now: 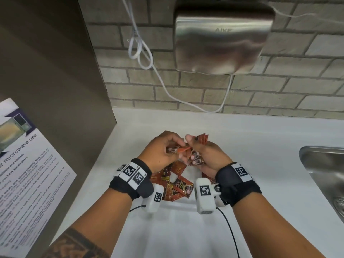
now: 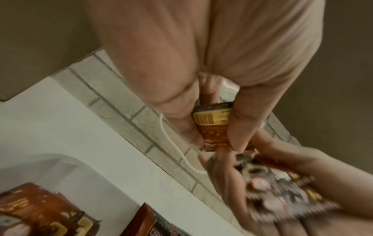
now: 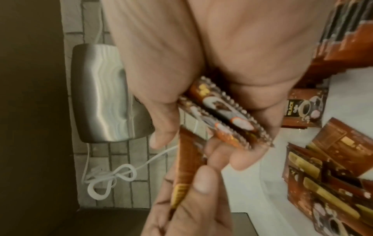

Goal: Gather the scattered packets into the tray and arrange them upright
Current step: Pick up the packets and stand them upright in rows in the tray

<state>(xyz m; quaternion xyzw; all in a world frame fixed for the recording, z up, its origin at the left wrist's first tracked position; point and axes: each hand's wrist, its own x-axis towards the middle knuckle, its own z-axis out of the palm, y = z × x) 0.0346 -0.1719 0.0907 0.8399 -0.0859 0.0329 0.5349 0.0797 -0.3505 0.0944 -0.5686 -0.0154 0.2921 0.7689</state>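
Both hands are raised together above a white tray (image 1: 173, 206) on the counter. My left hand (image 1: 163, 148) pinches one brown-orange coffee packet (image 2: 214, 126) between thumb and fingers, its end touching the stack in the other hand. My right hand (image 1: 201, 151) grips a stack of packets (image 3: 222, 111) held on edge, their serrated tops fanned out (image 1: 203, 139). Several more packets (image 1: 175, 183) lie flat and jumbled in the tray under the wrists, partly hidden by the wrist cameras.
A steel sink (image 1: 323, 172) opens at the right. A steel hand dryer (image 1: 221, 41) with a looped white cable (image 1: 139, 51) hangs on the brick wall behind. A brown cabinet side with a microwave notice (image 1: 24, 172) stands left.
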